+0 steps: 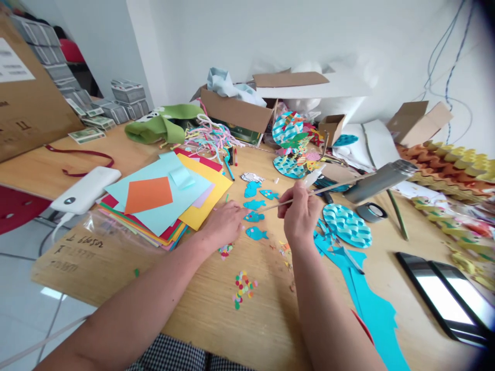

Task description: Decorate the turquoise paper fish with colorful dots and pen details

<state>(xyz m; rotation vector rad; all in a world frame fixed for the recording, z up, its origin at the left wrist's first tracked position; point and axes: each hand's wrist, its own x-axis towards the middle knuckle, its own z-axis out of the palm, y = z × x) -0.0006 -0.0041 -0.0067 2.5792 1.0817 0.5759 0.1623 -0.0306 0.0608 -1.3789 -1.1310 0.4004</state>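
Note:
Several blue paper fish [257,233] lie in a column on the wooden table, with a white patterned fish [251,177] at the top. My left hand [228,222] rests beside the column, fingertips by one fish; whether they pinch anything is too small to tell. My right hand [300,208] is closed around a thin wooden stick [325,189], its tip pointing left at the fish near my left fingers. A white-tipped bottle [314,176] shows just above my right hand. Small coloured paper dots [243,288] lie in a cluster nearer me, with more beside my left wrist.
Coloured paper sheets [154,190] and a white power bank [85,189] are at left. Blue paper scraps [363,293], a woven blue oval [347,225], black tape [371,212], a metal flask [381,180] and two dark phones [436,293] are at right. Boxes [235,109] stand behind.

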